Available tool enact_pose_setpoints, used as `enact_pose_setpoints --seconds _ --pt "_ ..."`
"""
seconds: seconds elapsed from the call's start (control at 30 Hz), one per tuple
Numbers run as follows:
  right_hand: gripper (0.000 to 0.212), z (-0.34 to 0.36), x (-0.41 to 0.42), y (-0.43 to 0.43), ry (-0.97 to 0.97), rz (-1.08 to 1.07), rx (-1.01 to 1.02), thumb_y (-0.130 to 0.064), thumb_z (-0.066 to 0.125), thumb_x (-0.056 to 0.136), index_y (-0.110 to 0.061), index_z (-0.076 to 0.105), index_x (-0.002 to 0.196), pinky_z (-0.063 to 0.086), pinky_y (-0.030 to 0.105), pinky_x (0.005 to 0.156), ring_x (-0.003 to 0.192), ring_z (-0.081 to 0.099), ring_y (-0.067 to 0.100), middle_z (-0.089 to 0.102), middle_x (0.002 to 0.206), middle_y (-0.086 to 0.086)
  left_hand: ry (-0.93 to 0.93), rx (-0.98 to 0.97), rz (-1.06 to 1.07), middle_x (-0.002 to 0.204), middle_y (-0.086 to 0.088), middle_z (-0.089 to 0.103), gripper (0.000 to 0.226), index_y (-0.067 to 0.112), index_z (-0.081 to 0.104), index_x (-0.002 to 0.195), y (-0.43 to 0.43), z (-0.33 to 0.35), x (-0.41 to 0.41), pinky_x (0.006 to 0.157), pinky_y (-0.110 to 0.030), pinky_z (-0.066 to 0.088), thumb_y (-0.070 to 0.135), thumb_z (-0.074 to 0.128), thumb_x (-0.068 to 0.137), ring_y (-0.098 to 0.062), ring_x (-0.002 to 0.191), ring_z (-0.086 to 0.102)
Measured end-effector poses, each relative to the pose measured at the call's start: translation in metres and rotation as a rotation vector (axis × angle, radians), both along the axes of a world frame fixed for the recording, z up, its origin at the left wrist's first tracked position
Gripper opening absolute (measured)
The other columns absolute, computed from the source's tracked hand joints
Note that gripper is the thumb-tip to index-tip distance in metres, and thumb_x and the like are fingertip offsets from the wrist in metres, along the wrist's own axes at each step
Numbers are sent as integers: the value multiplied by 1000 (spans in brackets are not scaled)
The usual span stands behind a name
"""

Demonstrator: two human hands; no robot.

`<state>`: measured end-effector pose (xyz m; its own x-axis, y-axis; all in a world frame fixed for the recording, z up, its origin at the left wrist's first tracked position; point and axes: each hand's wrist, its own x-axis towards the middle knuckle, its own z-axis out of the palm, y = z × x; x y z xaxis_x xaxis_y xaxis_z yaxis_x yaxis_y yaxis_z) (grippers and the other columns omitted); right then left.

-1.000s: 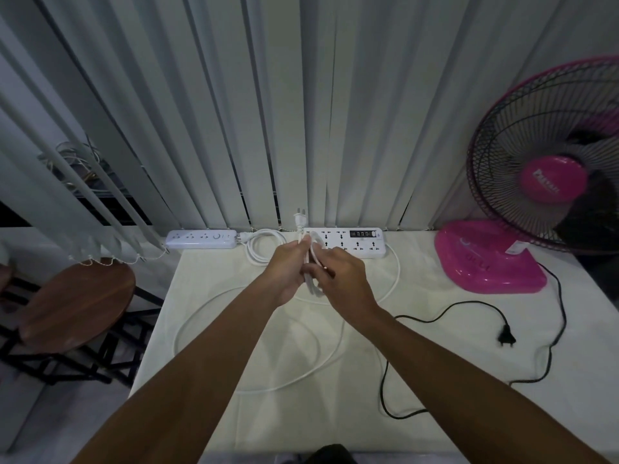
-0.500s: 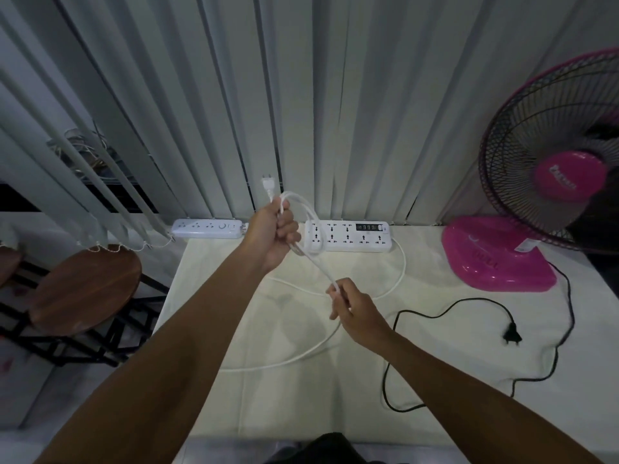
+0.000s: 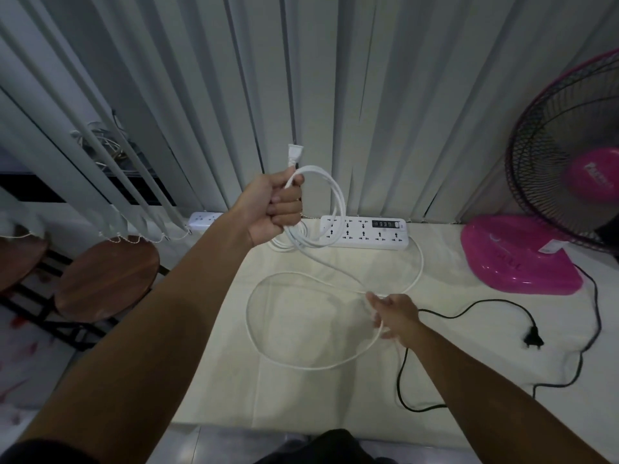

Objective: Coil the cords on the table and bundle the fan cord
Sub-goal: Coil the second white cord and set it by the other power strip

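My left hand [image 3: 273, 209] is raised above the table's back edge, shut on a small coil of the white cord [image 3: 264, 349], with the white plug [image 3: 294, 155] sticking up out of the fist. The cord runs down to my right hand [image 3: 392, 314], which pinches it low over the table. A wide loop of the same cord lies on the cream table [image 3: 335, 396] and curves back to the large white power strip [image 3: 365, 234]. The fan's black cord [image 3: 402, 376] and its plug [image 3: 532, 339] lie loose to the right.
The pink fan [image 3: 522, 262] stands at the back right of the table. A smaller white power strip [image 3: 204, 219] lies at the back left, with a coiled cord partly hidden behind my left hand. Vertical blinds hang behind. Two round wooden stools [image 3: 107, 276] stand at the left.
My hands have parted: the left rose with the coiled cord and plug, the right slid down along the cord toward me. The loop on the table shrank.
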<state>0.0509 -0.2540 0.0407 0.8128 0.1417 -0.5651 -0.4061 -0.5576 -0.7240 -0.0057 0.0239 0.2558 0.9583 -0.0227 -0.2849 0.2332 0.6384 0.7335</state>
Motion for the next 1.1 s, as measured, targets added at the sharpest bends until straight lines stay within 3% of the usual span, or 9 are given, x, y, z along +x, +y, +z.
enact_pose_setpoints --seconds 0.13,0.27,0.4,0.47,0.57,0.73,0.93,1.03,1.1 --pt "72 30 27 10 -61 -230 -62 -69 67 81 3 70 83 43 23 40 36 57 24 63 57 13 87 163 -5 46 6 28 28 12 57 89 -5 -14 -5 34 -21 19 33 43 103 -7 33 21" --pt "36 71 53 31 19 -456 257 -41 70 91 -5 70 92 30 17 34 40 35 16 52 64 4 155 433 -76 51 1 37 33 8 57 102 -19 -30 -12 39 -24 25 37 43 103 -11 38 26" --pt "17 120 60 52 -59 -322 401 -21 58 95 -9 69 100 30 19 36 48 39 14 49 74 3 190 574 -96 60 -4 58 33 5 59 103 -36 -40 -12 44 -24 38 34 42 105 -14 41 40" --pt "17 139 50 60 -199 -152 337 -23 55 96 -17 68 87 41 27 42 55 47 16 56 78 9 193 515 -63 66 -7 66 31 3 59 102 -46 -42 -10 49 -27 50 29 42 105 -16 47 54" --pt "30 152 31 63 -661 66 198 -28 59 95 -5 71 82 55 47 60 61 57 23 66 75 20 195 408 32 85 -23 71 31 -4 57 105 -59 -47 -6 69 -38 63 23 42 106 -29 70 72" --pt "12 159 -4 68 -990 238 197 -24 79 85 -12 80 87 55 34 67 66 62 15 66 75 1 169 209 175 111 -28 67 35 -5 51 117 -65 -47 3 94 -48 54 22 31 108 -39 100 67" --pt "20 120 -44 63 -854 327 415 -31 78 85 -28 72 104 52 27 44 48 64 17 61 65 -2 160 44 245 106 -24 69 45 -12 53 127 -61 -39 6 78 -40 62 22 30 107 -31 91 69" --pt "24 109 -54 58 -774 223 558 -33 77 87 -48 69 105 47 23 36 42 63 16 63 67 -3 206 79 211 83 -20 74 42 -10 63 108 -59 -40 5 67 -37 62 22 36 106 -33 82 74" --pt "19 108 -53 58 -804 198 566 -36 76 88 -45 71 105 46 23 37 40 62 17 65 69 -5 214 78 194 76 -18 73 45 -8 66 97 -59 -44 4 68 -39 63 26 38 106 -31 76 74"
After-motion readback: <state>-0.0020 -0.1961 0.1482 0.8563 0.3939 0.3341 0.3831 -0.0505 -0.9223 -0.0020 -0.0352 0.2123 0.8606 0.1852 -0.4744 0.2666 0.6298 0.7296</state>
